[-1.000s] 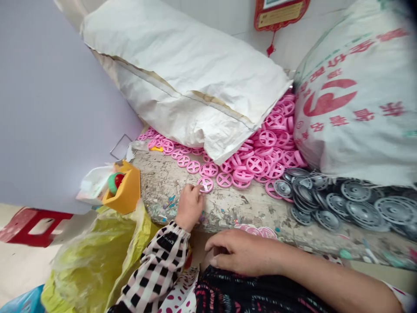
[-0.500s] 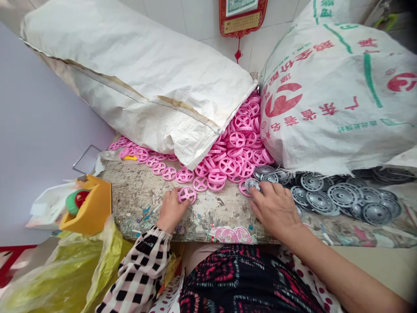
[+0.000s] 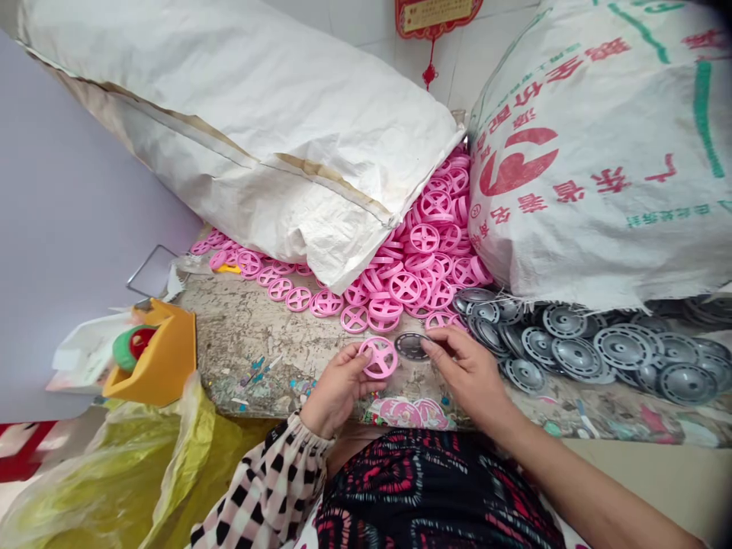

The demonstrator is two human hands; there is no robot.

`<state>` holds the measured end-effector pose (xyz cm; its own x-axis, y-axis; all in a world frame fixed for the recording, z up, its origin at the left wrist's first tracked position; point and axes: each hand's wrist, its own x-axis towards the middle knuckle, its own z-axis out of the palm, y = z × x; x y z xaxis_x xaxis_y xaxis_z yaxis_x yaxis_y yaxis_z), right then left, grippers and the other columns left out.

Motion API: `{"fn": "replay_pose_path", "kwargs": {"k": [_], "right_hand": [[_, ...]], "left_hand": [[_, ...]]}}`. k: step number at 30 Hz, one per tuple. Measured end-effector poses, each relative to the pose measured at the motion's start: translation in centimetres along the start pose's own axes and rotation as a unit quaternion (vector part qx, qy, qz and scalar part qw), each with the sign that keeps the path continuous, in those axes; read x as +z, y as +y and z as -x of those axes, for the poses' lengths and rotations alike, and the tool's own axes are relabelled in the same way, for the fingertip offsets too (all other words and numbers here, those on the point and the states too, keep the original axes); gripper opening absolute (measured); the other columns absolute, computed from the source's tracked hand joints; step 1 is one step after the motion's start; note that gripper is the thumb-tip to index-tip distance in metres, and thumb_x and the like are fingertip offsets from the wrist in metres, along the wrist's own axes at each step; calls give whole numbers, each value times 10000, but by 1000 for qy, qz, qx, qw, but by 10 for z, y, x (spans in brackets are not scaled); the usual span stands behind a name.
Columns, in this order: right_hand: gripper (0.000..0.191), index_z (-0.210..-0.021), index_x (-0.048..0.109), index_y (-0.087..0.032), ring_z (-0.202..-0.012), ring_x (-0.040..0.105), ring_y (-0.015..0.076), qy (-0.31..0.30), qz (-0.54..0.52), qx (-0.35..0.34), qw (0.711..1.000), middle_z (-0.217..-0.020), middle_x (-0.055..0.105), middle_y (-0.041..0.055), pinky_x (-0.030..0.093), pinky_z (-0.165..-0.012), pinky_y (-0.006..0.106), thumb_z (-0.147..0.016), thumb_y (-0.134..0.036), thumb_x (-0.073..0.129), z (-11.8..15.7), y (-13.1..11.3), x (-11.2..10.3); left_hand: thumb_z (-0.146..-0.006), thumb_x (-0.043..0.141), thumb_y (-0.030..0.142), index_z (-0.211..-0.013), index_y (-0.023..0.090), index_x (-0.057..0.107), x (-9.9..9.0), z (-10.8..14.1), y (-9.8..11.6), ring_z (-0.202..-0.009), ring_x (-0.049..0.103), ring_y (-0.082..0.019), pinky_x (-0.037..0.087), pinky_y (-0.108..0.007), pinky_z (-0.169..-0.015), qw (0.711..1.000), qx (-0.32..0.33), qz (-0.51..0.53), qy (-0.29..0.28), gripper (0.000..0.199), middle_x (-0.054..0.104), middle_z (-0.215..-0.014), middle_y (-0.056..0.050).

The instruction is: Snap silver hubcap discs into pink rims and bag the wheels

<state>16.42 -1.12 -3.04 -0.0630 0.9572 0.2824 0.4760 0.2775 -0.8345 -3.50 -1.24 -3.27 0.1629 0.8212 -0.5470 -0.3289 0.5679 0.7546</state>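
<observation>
Between the thumb and fingers of my left hand (image 3: 341,383) is a pink plastic spoked wheel (image 3: 380,357), tilted so its open face shows. My right hand (image 3: 470,371) pinches the edge of a dark grey plastic disc (image 3: 412,346) with slots round its rim. Wheel and disc are side by side above the bench, close to each other. Beyond them lies a heap of pink wheels (image 3: 406,287). Right of my right hand is a pile of grey discs (image 3: 576,357). Round printed stickers (image 3: 409,412) lie at the bench's front edge.
A large white sack (image 3: 245,114) slants over the pink heap. Another printed sack (image 3: 600,168) stands behind the grey discs. On the left are a yellow tape dispenser (image 3: 165,358) and a yellow plastic bag (image 3: 114,473). The worn bench (image 3: 229,335) has paint flecks.
My left hand has lifted a pink wheel off the bench and brought it right. My right hand has drawn a grey disc away from the pile, towards me and left.
</observation>
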Motion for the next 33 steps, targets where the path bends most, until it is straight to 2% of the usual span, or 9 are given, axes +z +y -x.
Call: {"fn": "replay_pose_path", "kwargs": {"k": [3,6,10,13,16,19,25,29,33], "right_hand": [[175,-889,614,-202,-763,579,174,5,-81,79,994,-839,632,31,461,-702,304,-902,-351,525,8,-3,18],[166,-806,594,-205,-742,549,168,12,-36,59,998,-790,579,24,450,-692,300,-890,-336,538,15,-4,26],[170,-967,567,-195,-781,549,171,13,-31,59,998,-889,566,41,462,-713,308,-861,-328,574,18,-4,21],[288,-1133,541,-201,-796,561,168,-55,-59,74,994,-942,588,43,466,-719,301,-872,-320,556,16,-5,14],[211,-1055,595,-213,-838,562,181,-97,-61,70,991,-940,609,41,452,-760,310,-878,-309,530,16,-8,12],[185,-1017,587,-210,-816,562,182,-74,-84,102,988,-912,619,37,449,-751,312,-853,-275,530,19,-8,18],[176,-952,598,-207,-633,518,152,-91,-166,159,969,-693,549,-21,441,-590,270,-800,-292,570,22,-2,25],[217,-1031,634,-206,-742,576,168,-123,-53,74,988,-831,607,28,472,-670,291,-880,-313,521,25,-4,5],[270,-1049,656,-167,-919,562,242,-9,200,-37,979,-942,620,102,456,-821,382,-927,-314,466,28,7,-35]], "left_hand": [[-777,708,307,-940,174,590,17,3,-7,-772,661,-165,558,-296,-675,997,-6,56,-57,241,675,-908,-51],[-754,736,283,-944,184,583,27,5,-14,-797,633,-138,538,-265,-700,993,19,78,-84,263,656,-932,-26],[-717,764,269,-920,185,578,31,7,-16,-771,611,-128,522,-254,-681,993,37,80,-82,288,643,-921,-13],[-711,767,284,-944,180,581,31,9,-14,-771,616,-136,526,-257,-664,994,36,56,-88,315,646,-947,-26],[-719,757,329,-962,172,573,31,12,-14,-725,618,-135,538,-257,-614,996,27,20,-84,342,646,-928,-27],[-716,750,364,-936,164,571,32,13,-18,-659,592,-123,536,-249,-548,997,43,-2,-66,348,628,-859,-11],[-677,758,360,-910,163,582,32,13,-20,-653,581,-134,519,-250,-533,997,52,-27,-45,352,612,-831,-8],[-704,704,381,-904,172,611,24,14,-15,-649,579,-147,479,-252,-541,995,17,-84,-59,304,622,-800,-9],[-725,656,298,-849,164,684,7,13,-11,-740,591,-158,458,-256,-680,961,66,-263,-47,184,668,-812,-29]]}}
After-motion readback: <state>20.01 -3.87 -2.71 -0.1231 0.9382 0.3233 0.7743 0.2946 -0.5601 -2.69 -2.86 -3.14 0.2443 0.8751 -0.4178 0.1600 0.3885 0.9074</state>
